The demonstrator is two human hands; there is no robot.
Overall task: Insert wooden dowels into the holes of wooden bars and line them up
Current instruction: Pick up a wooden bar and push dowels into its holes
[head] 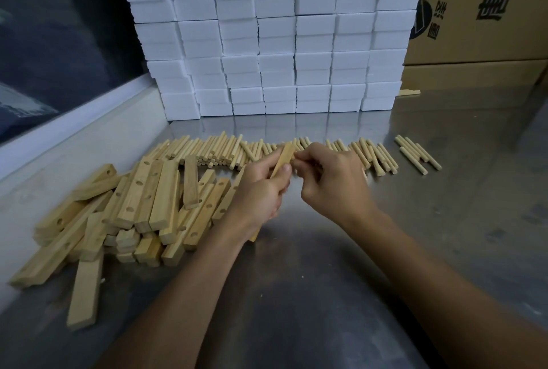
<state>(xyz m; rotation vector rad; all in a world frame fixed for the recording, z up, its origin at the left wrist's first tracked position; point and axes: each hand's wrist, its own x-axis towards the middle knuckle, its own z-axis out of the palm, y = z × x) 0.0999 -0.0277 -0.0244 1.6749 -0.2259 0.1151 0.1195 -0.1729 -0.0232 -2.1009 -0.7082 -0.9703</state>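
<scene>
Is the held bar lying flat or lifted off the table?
Lifted: the left hand grips the bar, tilted, above the table.

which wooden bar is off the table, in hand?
The light wooden bar gripped in the left hand, tilted up over the steel table. The other bars lie in the pile on the left, untouched.

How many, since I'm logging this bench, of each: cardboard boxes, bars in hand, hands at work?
cardboard boxes: 2
bar gripped by the left hand: 1
hands, left hand plus right hand: 2
Total: 5
</scene>
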